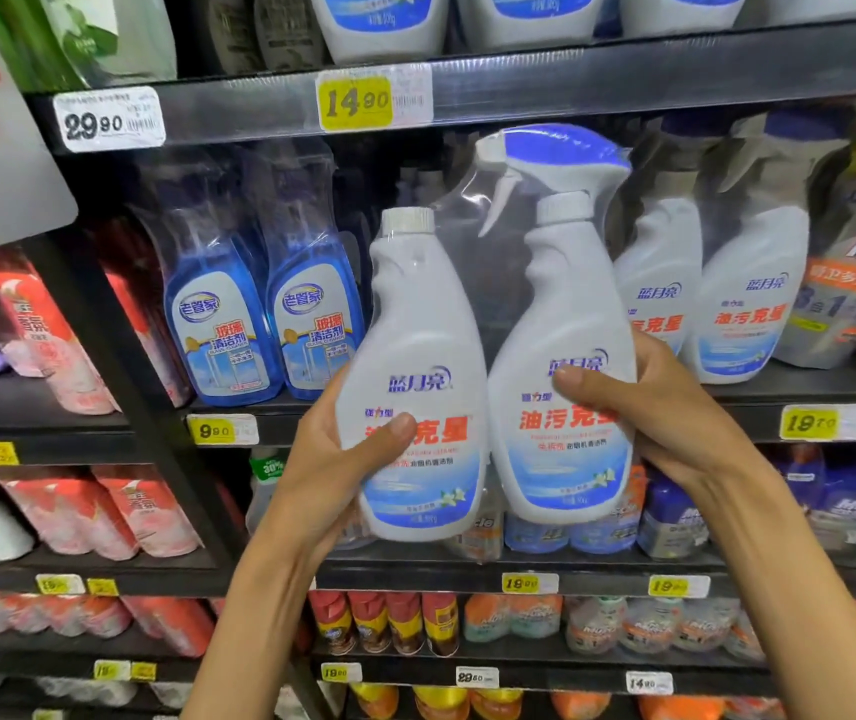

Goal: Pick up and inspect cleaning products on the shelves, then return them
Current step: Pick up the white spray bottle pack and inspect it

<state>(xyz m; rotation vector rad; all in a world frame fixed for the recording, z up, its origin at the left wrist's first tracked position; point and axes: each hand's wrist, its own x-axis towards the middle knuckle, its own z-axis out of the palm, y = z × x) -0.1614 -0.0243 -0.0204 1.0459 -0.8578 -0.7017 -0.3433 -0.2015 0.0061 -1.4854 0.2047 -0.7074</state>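
So I had both hands clamped on the wrapped twin-pack (493, 356) (left hand (332, 459), right hand (675, 407)) before the shelf (519, 96).

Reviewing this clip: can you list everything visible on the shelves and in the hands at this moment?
twin pack: one, two white bottles in clear wrap, one capped and one with a blue and white trigger, held up in front of the middle shelf
blue glass cleaner bottles: two, on the middle shelf, left of the twin pack
matching white bottles: at least two, middle shelf, behind and right of the twin pack
red pouches: several, on the left shelves
price tags: many, yellow or white, on the shelf edges
small cans: several, red and yellow, on a lower shelf
left hand: grips the capped bottle
right hand: grips the trigger bottle
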